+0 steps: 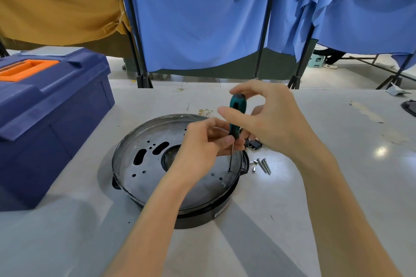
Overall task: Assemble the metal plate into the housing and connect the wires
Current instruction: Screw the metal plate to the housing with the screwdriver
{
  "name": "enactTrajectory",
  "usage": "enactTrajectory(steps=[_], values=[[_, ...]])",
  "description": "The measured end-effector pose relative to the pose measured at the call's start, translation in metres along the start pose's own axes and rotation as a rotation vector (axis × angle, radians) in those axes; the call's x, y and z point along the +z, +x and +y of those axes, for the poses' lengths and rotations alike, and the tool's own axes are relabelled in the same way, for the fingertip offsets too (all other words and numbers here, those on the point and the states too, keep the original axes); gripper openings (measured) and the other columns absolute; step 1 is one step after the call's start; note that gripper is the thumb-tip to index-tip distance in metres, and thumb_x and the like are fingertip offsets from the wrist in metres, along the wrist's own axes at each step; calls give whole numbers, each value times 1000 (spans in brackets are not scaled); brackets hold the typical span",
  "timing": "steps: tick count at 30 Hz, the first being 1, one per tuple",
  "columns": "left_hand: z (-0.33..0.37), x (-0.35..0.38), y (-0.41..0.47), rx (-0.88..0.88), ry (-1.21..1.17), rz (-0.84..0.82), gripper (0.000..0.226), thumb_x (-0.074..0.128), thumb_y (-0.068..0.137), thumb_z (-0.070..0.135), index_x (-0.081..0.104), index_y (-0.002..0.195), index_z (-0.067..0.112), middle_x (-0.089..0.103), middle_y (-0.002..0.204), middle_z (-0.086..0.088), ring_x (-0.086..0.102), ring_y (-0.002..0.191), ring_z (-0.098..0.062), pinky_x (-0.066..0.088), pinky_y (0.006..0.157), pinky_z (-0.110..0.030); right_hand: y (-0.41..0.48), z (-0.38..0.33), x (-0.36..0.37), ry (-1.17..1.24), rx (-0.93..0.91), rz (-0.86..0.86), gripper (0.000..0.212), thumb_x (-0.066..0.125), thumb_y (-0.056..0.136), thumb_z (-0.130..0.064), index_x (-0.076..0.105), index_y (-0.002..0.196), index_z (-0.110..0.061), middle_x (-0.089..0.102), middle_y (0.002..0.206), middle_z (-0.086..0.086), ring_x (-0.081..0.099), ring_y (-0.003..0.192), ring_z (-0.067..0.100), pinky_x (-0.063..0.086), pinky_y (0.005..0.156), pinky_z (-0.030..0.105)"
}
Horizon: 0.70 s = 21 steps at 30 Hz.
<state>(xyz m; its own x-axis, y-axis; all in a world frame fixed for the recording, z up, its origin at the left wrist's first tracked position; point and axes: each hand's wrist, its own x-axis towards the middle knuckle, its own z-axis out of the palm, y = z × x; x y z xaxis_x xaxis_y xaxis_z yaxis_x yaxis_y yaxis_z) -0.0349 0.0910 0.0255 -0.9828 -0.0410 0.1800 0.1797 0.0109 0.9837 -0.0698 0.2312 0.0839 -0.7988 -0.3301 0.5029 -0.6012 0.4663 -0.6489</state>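
screwdriver [237, 108] upright, tip down in a hole nr right rim of metal plate [157, 164] | plate flat in black housing [202, 213], mid table [360, 141] | your right hand [270, 117] pinches handle top, your left hand [202, 141] pinches handle's low end | screws [264, 165] just right of housing, blue toolbox [49, 108] far left

We see bright, even light, seemingly from overhead: a glare spot on the white table [360, 164] at right, soft shadows near us, edges bowed, fine detail slightly soft.
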Motion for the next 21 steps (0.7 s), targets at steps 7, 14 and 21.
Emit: enactTrajectory(steps=[7,14,21], values=[[4,0,-2,-11,19,19,26,76,79,5,62,101,3,75,88,-13,74,82,-26,60,77,-32,1,0,9,31,30,109,42,81,75,-39,55,81,-5,61,73,5,61,65,25,55,64,45],[-2,-5,0,-4,23,13,16,52,93,-6,64,100,2,76,83,-8,74,82,-24,60,75,-30,-1,-4,2,-28,-17,-29,29,75,82,-32,69,108,-18,69,90,-8,61,67,0,57,78,39],[1,0,-1,0,58,29,19,64,88,2,60,106,-1,75,84,-13,74,78,-24,60,73,-30,1,-1,7,-25,48,-8,36,76,81,-37,65,105,-12,67,88,-1,61,67,11,56,70,35]])
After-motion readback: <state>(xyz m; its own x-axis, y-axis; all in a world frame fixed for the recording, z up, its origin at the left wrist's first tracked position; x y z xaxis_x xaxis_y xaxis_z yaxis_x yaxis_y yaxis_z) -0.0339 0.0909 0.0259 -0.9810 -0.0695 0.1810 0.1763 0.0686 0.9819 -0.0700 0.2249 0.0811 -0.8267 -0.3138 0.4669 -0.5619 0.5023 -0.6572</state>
